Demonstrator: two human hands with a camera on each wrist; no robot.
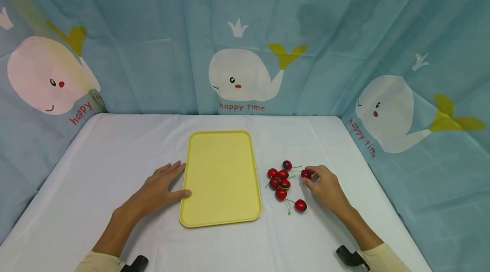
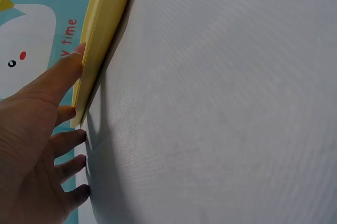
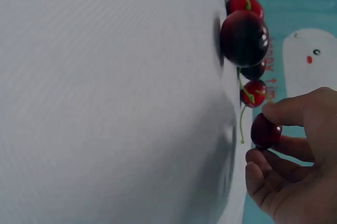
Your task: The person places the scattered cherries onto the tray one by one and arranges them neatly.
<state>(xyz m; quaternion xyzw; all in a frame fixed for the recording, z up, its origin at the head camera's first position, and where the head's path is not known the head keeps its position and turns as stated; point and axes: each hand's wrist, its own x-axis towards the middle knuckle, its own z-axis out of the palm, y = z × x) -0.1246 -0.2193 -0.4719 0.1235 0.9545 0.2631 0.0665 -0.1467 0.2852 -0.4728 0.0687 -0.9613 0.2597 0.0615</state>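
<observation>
My right hand (image 1: 324,186) pinches a dark red cherry (image 1: 305,174) between thumb and fingers, to the right of the other cherries. In the right wrist view the held cherry (image 3: 265,131) shows between the thumb and the fingertips. Several more cherries (image 1: 285,183), some with green stems, lie in a loose cluster on the white cloth. A yellow rectangular tray (image 1: 221,178) lies left of them with nothing on it. My left hand (image 1: 160,188) rests at the tray's left edge, fingers spread and thumb over the rim. The left wrist view shows that thumb (image 2: 62,74) against the tray's side.
A white cloth (image 1: 126,148) covers the table. Blue curtains (image 1: 153,72) printed with whales stand around the back and both sides. One cherry (image 1: 300,205) lies a little apart at the near side of the cluster.
</observation>
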